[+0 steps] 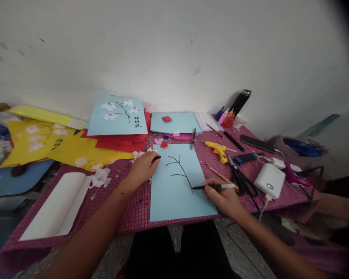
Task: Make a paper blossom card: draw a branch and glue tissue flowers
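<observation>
A light blue sheet [171, 201] lies on the checked tablecloth, with a black branch drawing [182, 169] on it. My right hand [222, 197] grips a black and white pen [221, 186], its tip touching the lower end of the drawn stem. My left hand [144, 166] is closed round a small black cap [156, 158] at the sheet's upper left edge. Behind, a blue picture [97, 120] with white paper flowers and black writing rests on red sheets [119, 143].
Right of the sheet are a yellow glue gun [216, 149], black scissors [241, 180], a white power bank [270, 180] and a phone [257, 143]. Paint bottles [229, 118] stand by the wall. Yellow sheets [66, 147] and folded white paper [56, 205] lie left.
</observation>
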Demonstrator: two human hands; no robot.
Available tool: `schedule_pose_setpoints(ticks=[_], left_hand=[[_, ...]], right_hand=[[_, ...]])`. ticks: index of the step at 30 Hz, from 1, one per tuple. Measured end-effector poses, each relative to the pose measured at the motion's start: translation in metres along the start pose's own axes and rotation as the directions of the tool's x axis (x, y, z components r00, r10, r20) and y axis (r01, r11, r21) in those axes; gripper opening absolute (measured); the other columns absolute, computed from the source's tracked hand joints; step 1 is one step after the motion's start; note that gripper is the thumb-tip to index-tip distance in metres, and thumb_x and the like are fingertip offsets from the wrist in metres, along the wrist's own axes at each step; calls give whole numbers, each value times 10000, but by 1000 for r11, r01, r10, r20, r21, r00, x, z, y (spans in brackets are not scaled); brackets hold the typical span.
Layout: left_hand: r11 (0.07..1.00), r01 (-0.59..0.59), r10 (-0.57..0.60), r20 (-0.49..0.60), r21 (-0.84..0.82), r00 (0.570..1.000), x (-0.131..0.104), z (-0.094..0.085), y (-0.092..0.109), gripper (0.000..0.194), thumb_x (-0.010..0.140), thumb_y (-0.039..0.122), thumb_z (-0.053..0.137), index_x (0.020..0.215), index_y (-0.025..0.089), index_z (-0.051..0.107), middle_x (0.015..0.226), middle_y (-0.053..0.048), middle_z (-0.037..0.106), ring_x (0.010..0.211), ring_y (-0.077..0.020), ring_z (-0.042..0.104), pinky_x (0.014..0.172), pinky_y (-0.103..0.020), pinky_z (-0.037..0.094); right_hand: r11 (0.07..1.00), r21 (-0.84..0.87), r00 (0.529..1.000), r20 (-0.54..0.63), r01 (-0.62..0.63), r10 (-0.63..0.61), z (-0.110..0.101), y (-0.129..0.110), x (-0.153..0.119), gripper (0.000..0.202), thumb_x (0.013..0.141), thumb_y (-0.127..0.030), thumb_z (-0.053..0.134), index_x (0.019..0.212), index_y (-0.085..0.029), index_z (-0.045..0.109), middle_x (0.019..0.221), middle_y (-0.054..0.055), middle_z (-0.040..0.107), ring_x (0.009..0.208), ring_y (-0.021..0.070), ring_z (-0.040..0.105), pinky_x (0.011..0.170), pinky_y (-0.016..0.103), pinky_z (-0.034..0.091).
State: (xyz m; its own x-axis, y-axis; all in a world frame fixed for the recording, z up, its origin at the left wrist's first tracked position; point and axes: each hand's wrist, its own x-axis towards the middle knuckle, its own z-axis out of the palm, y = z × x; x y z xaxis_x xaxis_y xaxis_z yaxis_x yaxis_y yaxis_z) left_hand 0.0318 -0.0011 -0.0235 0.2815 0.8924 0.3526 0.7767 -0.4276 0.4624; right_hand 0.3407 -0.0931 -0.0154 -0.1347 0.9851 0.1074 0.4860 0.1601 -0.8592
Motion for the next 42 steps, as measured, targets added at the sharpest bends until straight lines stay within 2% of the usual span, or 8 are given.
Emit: schedule_pose_setpoints(ticks=[7, 12, 15, 18, 23, 26, 30, 42], left_hand=[[1000, -7, 7, 8, 5, 1000, 0, -1, -1, 141, 921, 248, 517, 993, 200, 628, 937, -59, 678, 868, -215, 616, 761, -333, 455], [1000, -9, 9, -6, 1, 1000, -1, -1, 2, 142, 925, 241, 518, 1004, 197, 628, 939, -61, 675, 878, -215, 619, 771, -332, 457], [1000, -22, 22, -10, 1, 1000, -2, -1, 7, 145, 933, 238, 518, 1016, 196, 628, 981, -64, 680, 908, -213, 621, 801, -336, 464], [998, -61, 60, -29, -17, 998, -3, -1, 11, 156, 944, 250, 517, 1033, 201, 635, 997, -59, 686, 931, -209, 624, 829, -338, 469], [995, -98, 97, -21, -37, 995, -4, -2, 13, 199, 964, 278, 503, 1097, 213, 636, 1052, -57, 704, 978, -208, 636, 872, -348, 475], [995, -93, 93, -14, -37, 996, -3, -2, 12, 213, 970, 289, 494, 1110, 217, 638, 1063, -61, 708, 979, -210, 645, 874, -353, 485], [996, -71, 70, -20, -55, 997, -4, 0, 12, 234, 976, 306, 482, 1138, 230, 633, 1069, -64, 710, 978, -211, 655, 877, -356, 496], [996, -71, 71, -2, -46, 998, -3, 3, 11, 224, 971, 288, 491, 1131, 229, 638, 1095, -63, 706, 987, -209, 650, 875, -347, 497]], right_hand=[[1000, 22, 1000, 20, -2, 1, -2, -3, -10, 194, 846, -286, 535, 801, -163, 678, 590, 8, 582, 529, 141, 505, 494, 259, 384], [990, 140, 997, -68, -14, 23, 0, -4, -6, 171, 847, -309, 581, 855, -167, 676, 636, 17, 618, 559, 156, 560, 514, 263, 425], [972, 233, 995, -97, 20, 3, 3, -10, 15, 185, 868, -320, 593, 963, -178, 664, 719, 27, 655, 616, 160, 595, 556, 266, 449], [955, 289, 995, -88, 63, -39, 10, -24, 52, 197, 867, -314, 602, 1009, -189, 657, 673, 6, 631, 576, 143, 556, 520, 254, 412], [895, 427, 992, -46, 128, -120, 37, -48, 114, 159, 803, -264, 640, 953, -210, 653, 749, 16, 672, 558, 141, 565, 477, 254, 388], [835, 533, 991, -74, 135, -114, 53, -47, 132, 116, 844, -338, 616, 894, -233, 622, 714, 1, 654, 497, 135, 542, 449, 265, 373], [819, 558, 989, -132, 135, -72, 59, -33, 131, 159, 857, -382, 612, 874, -225, 602, 677, 0, 645, 481, 130, 528, 453, 272, 382], [851, 507, 987, 1, 139, -161, 58, -28, 113, 186, 880, -366, 623, 929, -186, 622, 694, 11, 674, 517, 115, 562, 490, 241, 409]])
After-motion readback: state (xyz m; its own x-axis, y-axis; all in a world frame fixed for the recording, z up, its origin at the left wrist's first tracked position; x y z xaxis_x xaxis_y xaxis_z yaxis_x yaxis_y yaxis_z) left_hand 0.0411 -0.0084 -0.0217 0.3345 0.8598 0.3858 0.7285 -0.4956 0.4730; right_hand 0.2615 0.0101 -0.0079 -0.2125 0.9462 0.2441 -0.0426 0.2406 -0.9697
